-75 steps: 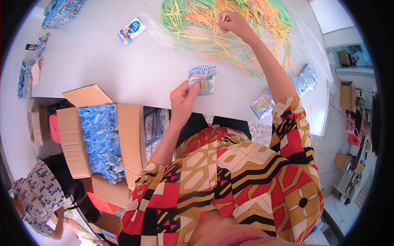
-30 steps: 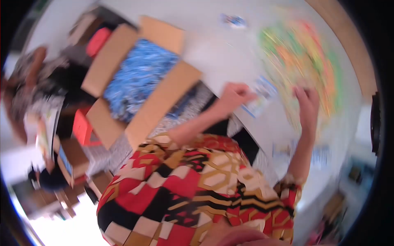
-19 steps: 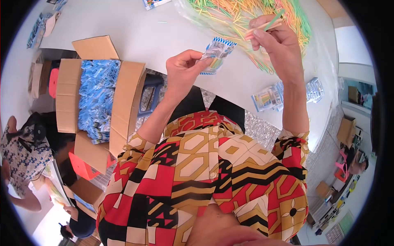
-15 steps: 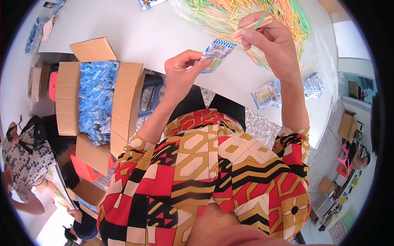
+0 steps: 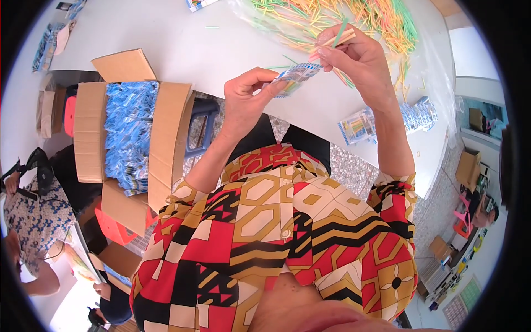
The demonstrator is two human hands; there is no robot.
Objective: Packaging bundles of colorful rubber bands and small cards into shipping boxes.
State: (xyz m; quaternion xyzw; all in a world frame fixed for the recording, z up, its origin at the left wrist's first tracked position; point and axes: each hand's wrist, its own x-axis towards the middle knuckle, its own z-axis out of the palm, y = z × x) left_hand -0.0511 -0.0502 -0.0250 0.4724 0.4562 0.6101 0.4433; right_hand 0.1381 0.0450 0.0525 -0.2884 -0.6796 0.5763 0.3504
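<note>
My left hand [image 5: 244, 102] pinches a small clear plastic packet [image 5: 297, 76] with a blue checked edge, tilted above the white table. Some coloured sticks show through its film. Between the fingertips of my right hand [image 5: 362, 69] are a few thin straw-like sticks [image 5: 342, 37], green, pale and pink, held just above the packet's far end. Whether their tips have entered the packet I cannot tell. Beyond that hand, a large heap of the same sticks [image 5: 381, 19], in green, yellow and orange, lies on a clear plastic sheet.
Near my right forearm lie several blue-edged packets [image 5: 358, 127] on the table [image 5: 182, 47]. An open cardboard box [image 5: 171, 146] full of blue packets stands at left, beside a blue stool [image 5: 203, 124]. Other people [image 5: 38, 221] are at the far left.
My right hand has come down and left with the sticks, close to the packet. The packet has tipped flatter, its far end turned toward the right hand.
</note>
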